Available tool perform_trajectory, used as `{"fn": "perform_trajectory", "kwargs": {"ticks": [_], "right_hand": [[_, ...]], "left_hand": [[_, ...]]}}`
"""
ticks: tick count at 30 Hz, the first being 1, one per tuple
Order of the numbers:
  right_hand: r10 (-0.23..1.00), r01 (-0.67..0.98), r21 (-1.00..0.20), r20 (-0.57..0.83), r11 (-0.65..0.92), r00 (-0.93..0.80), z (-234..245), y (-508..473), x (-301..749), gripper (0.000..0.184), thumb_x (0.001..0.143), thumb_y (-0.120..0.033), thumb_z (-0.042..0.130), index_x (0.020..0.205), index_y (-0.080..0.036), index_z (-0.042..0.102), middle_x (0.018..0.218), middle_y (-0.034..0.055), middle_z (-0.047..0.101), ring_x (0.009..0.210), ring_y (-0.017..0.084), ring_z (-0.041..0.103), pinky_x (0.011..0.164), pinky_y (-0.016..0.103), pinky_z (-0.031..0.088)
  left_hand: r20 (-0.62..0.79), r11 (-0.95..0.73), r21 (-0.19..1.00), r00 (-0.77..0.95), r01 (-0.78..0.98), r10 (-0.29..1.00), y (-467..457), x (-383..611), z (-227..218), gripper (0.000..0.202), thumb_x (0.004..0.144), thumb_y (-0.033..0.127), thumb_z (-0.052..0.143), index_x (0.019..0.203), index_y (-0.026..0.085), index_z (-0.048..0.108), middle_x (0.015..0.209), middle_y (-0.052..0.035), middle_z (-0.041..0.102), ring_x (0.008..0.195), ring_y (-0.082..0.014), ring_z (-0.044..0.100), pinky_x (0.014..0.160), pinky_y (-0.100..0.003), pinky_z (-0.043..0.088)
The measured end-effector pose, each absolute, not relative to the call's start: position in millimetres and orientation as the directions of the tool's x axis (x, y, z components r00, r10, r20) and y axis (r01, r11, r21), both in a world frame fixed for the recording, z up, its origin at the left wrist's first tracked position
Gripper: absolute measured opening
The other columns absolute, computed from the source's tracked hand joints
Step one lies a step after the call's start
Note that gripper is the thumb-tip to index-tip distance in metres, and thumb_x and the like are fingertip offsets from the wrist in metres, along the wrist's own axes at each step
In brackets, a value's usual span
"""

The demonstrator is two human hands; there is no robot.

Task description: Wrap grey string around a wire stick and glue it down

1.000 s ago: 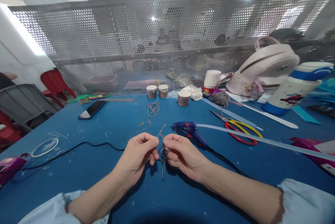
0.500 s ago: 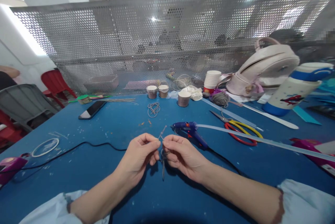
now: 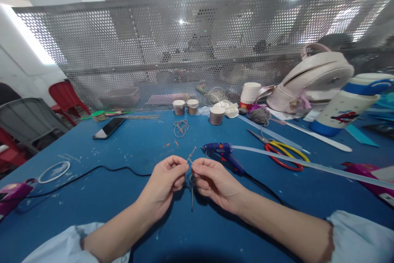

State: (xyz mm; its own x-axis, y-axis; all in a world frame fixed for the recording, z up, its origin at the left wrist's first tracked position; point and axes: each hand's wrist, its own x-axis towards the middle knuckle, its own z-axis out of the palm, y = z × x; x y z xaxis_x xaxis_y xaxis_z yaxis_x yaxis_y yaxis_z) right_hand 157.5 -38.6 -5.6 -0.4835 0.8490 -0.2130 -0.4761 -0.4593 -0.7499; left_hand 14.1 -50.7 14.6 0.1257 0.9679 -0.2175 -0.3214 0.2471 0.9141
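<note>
Above the blue table (image 3: 101, 209), my left hand (image 3: 168, 177) is closed, its thumb and forefinger pinching a thin grey cord (image 3: 192, 200). My right hand (image 3: 214, 181) pinches the same cord a finger's width away, with the lower fingers curled around a small loop of it. A short twisted or knotted tip sticks up between the two hands, and a doubled length hangs below them. Just beyond my right hand lies a blue glue gun (image 3: 226, 153) with a long clear glue stick (image 3: 277, 155) in its back.
A loose grey cord bundle (image 3: 181, 128) lies ahead, near small wrapped cups (image 3: 217, 116). Scissors (image 3: 286, 154), a grey yarn ball (image 3: 260, 116), a bottle (image 3: 341, 107) and a backpack (image 3: 310, 78) are right. A phone (image 3: 109, 128), white ring (image 3: 54, 172) and black cable (image 3: 101, 168) are left.
The lower fingers of my left hand have curled in a little. Both hands keep their pinch in nearly the same place, and the hanging cord has narrowed slightly in view.
</note>
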Motion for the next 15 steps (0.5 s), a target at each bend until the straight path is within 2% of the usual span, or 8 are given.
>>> {"fn": "perform_trajectory", "kwargs": {"ticks": [5, 15], "right_hand": [[0.851, -0.469, -0.755, -0.22, -0.459, -0.477, -5.3, -38.1, 158.4, 0.023, 0.065, -0.023, 0.077, 0.069, -0.014, 0.056, 0.055, -0.0061, 0.051, 0.037, 0.0, 0.036, 0.036, 0.016, 0.018], [0.851, -0.481, -0.745, -0.22, -0.462, -0.476, -6.5, -37.5, 158.9, 0.02, 0.065, -0.021, 0.076, 0.07, -0.014, 0.058, 0.055, -0.0058, 0.051, 0.038, 0.0, 0.037, 0.036, 0.015, 0.02]], "left_hand": [[-0.211, 0.249, 0.925, 0.157, -0.288, 0.965, -52.0, 13.8, 16.6, 0.017, 0.068, 0.029, 0.066, 0.07, 0.013, 0.061, 0.042, 0.0071, 0.038, 0.042, -0.0043, 0.028, 0.043, -0.021, 0.018], [-0.177, 0.211, 0.937, 0.142, -0.279, 0.974, -50.8, 14.0, 10.9, 0.026, 0.063, 0.031, 0.074, 0.061, 0.013, 0.056, 0.044, 0.0065, 0.042, 0.043, -0.0036, 0.032, 0.045, -0.02, 0.019]]}}
